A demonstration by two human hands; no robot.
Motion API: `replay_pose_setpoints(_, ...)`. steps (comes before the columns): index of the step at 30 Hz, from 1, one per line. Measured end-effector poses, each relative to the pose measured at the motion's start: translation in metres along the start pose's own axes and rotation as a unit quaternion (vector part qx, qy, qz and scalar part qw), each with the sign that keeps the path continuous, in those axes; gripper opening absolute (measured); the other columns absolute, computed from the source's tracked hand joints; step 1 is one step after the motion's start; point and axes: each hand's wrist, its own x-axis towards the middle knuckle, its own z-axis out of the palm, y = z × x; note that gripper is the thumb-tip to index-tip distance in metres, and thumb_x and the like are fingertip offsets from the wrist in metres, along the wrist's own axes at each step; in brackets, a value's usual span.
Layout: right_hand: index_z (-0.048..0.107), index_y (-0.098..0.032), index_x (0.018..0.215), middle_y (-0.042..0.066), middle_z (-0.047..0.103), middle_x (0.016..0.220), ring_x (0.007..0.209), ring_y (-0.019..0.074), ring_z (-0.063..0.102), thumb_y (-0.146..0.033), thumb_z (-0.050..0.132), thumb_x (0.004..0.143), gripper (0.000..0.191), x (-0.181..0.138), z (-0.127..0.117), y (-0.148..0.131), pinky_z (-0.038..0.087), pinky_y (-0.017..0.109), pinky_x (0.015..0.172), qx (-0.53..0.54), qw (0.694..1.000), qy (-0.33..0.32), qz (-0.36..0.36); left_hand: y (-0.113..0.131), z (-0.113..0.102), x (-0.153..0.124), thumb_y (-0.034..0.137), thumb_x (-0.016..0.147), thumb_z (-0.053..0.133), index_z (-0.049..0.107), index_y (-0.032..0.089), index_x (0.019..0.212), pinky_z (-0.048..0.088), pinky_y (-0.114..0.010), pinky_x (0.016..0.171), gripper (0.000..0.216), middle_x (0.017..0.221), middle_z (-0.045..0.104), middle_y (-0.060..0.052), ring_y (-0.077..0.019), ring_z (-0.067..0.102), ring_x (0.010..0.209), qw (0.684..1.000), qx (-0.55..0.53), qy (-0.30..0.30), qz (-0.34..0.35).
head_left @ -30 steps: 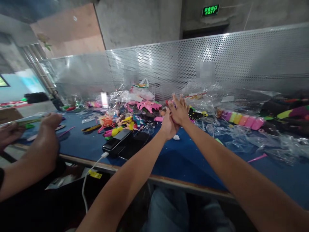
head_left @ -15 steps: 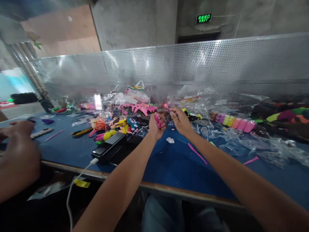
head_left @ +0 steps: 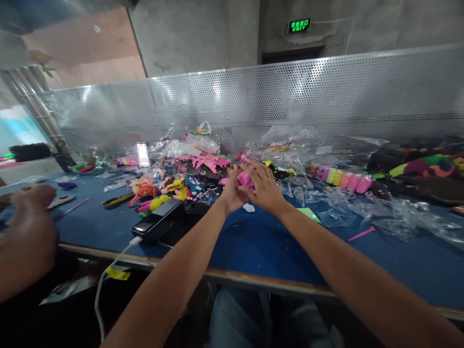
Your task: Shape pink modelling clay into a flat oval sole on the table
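A lump of bright pink modelling clay (head_left: 245,181) is between my two hands, above the blue table (head_left: 250,251). My left hand (head_left: 234,191) has its fingers curled around the lump from the left. Against its right side lies my right hand (head_left: 266,186), palm inward, with its fingers stretched out and slightly apart. Right below the hands, a small piece of white clay (head_left: 249,208) rests on the table. My hands hide part of the pink lump.
Colourful clay figures (head_left: 170,191) and a black power bank (head_left: 157,222) with a white cable lie left. To the right are clear plastic wrappers (head_left: 337,208), coloured clay packs (head_left: 342,179) and a pink tool (head_left: 361,234). Another person's hand (head_left: 34,198) is far left. A perforated metal screen (head_left: 232,101) stands behind.
My right hand has come left onto the pink clay; before, it was apart from my left hand. The pink stick that lay by my right forearm is now out of sight.
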Motion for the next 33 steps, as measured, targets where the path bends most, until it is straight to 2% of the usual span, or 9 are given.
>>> replay_pose_setpoints(4,0.048,-0.012,0.138,0.015,0.049,0.141,0.134,0.0276,0.039,-0.053,0.045,0.091,0.062,0.006,0.012,-0.003,0.028,0.046,0.113,0.023,0.998,-0.039,-0.041,0.0,0.007,-0.007,0.068,0.087,0.037,0.06,0.015,0.115,0.045,-0.04,0.098,0.064,0.115,0.066,-0.012,-0.0275,0.058,0.116,0.996,-0.048,-0.076,-0.022)
replay_pose_setpoints(10,0.072,-0.023,0.079,0.006,0.073,0.086,0.086,0.0221,0.067,-0.056,0.05,0.087,0.041,0.021,0.006,0.006,0.052,0.036,0.081,0.174,0.974,-0.03,0.14,0.005,0.006,-0.009,0.07,0.085,0.036,0.064,0.015,0.093,0.049,-0.045,0.092,0.062,0.096,0.069,-0.014,-0.0288,0.063,0.106,0.995,-0.056,-0.085,-0.025)
replay_pose_setpoints(12,0.067,-0.021,0.065,0.003,0.068,0.066,0.063,0.0182,0.065,-0.06,0.055,0.082,0.044,0.024,-0.004,0.011,0.052,0.031,0.061,0.252,0.934,0.036,0.251,0.006,0.007,-0.01,0.072,0.084,0.037,0.064,0.019,0.098,0.047,-0.051,0.092,0.061,0.099,0.069,-0.013,-0.0308,0.062,0.106,0.994,-0.05,-0.086,-0.046)
replay_pose_setpoints(14,0.059,-0.019,0.056,0.001,0.058,0.05,0.042,0.0127,0.054,-0.064,0.056,0.078,0.05,0.024,-0.012,0.017,0.042,0.025,0.04,0.344,0.863,0.11,0.353,0.007,0.008,-0.01,0.072,0.083,0.038,0.062,0.023,0.108,0.045,-0.056,0.092,0.061,0.108,0.067,-0.014,-0.0324,0.061,0.109,0.995,-0.04,-0.074,-0.051)
replay_pose_setpoints(17,0.043,-0.022,0.048,-0.004,0.04,0.035,0.026,0.0079,0.035,-0.07,0.055,0.076,0.057,0.024,-0.019,0.022,0.023,0.022,0.027,0.466,0.768,0.154,0.412,0.008,0.007,-0.009,0.07,0.086,0.036,0.058,0.026,0.12,0.044,-0.056,0.093,0.06,0.122,0.062,-0.014,-0.0318,0.058,0.114,0.998,-0.021,-0.053,-0.007)
replay_pose_setpoints(21,0.029,-0.025,0.047,-0.007,0.026,0.029,0.023,0.0075,0.023,-0.074,0.047,0.079,0.061,0.025,-0.021,0.014,0.014,0.022,0.025,0.558,0.714,0.109,0.41,0.008,0.003,-0.005,0.059,0.092,0.033,0.062,0.023,0.115,0.05,-0.044,0.088,0.051,0.121,0.063,-0.011,-0.0266,0.061,0.107,0.997,0.026,-0.015,0.072)
replay_pose_setpoints(26,0.028,-0.024,0.051,-0.008,0.026,0.033,0.025,0.0068,0.021,-0.079,0.043,0.076,0.062,0.023,-0.015,0.006,0.013,0.022,0.027,0.574,0.695,0.047,0.43,0.01,-0.002,0.002,0.045,0.094,0.04,0.065,0.022,0.102,0.051,-0.03,0.07,0.034,0.096,0.066,-0.004,-0.0169,0.064,0.082,0.981,0.049,0.059,0.178)
replay_pose_setpoints(29,0.038,-0.024,0.056,-0.006,0.037,0.04,0.031,0.0094,0.033,-0.083,0.035,0.077,0.063,0.019,-0.011,0.01,0.025,0.023,0.03,0.593,0.686,0.015,0.422,0.011,-0.004,0.007,0.036,0.093,0.044,0.064,0.021,0.095,0.048,-0.025,0.063,0.025,0.087,0.064,-0.002,-0.0137,0.062,0.072,0.966,0.066,0.111,0.224)
replay_pose_setpoints(33,0.058,-0.022,0.086,0.006,0.063,0.067,0.057,0.0192,0.06,-0.082,0.002,0.079,0.082,0.016,-0.009,0.008,0.049,0.031,0.051,0.597,0.708,-0.06,0.373,0.008,0.0,0.007,0.025,0.089,0.054,0.065,0.019,0.089,0.045,-0.019,0.063,0.012,0.084,0.063,0.0,-0.01,0.059,0.07,0.927,0.136,0.178,0.3)
